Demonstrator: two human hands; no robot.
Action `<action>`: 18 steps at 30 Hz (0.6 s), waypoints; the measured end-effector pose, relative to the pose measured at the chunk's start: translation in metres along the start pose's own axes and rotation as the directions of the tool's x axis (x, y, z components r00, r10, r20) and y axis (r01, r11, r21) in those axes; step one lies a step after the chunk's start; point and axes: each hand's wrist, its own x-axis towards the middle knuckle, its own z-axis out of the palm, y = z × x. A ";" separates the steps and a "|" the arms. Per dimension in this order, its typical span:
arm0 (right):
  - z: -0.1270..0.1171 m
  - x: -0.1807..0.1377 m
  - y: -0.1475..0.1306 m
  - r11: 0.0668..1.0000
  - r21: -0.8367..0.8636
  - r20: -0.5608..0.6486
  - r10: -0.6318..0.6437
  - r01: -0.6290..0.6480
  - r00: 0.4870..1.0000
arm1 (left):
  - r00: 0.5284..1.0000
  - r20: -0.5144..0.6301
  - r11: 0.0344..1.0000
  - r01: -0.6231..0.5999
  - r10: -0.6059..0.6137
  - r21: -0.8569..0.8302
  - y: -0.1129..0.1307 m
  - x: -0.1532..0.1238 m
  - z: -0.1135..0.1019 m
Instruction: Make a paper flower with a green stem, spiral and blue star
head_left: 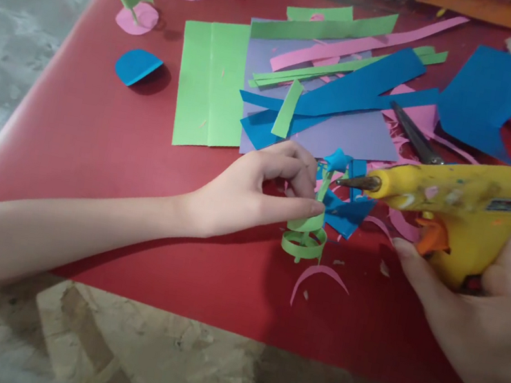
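Observation:
My left hand reaches in over the red table, its thumb and fingers closed on a green paper spiral with a small blue paper star at its top. In my right hand is a yellow hot glue gun with an orange trigger. Its metal nozzle points left and lies close beside the star; whether they touch I cannot tell. A thin curved pink paper strip lies just below the spiral. Blue paper scraps lie behind the spiral and the nozzle.
Green paper, purple paper and several strips cover the table's middle. Scissors rest among pink scraps. A curled blue piece lies at left. Several green paper stems on pink bases stand at the far left corner.

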 end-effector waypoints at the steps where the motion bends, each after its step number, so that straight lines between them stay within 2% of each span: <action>1: 0.000 0.000 0.000 1.000 -0.007 0.001 0.001 -0.001 1.000 | 1.000 -0.005 1.000 -0.003 0.003 -0.003 0.000 0.000 0.000; 12: 0.001 -0.001 0.004 1.000 0.017 0.020 -0.010 0.010 1.000 | 1.000 -0.001 0.999 0.005 -0.005 -0.037 0.000 0.000 0.000; 18: 0.001 -0.001 0.005 1.000 -0.024 0.019 -0.018 0.019 1.000 | 1.000 -0.017 1.000 0.014 -0.014 -0.021 0.001 0.000 0.001</action>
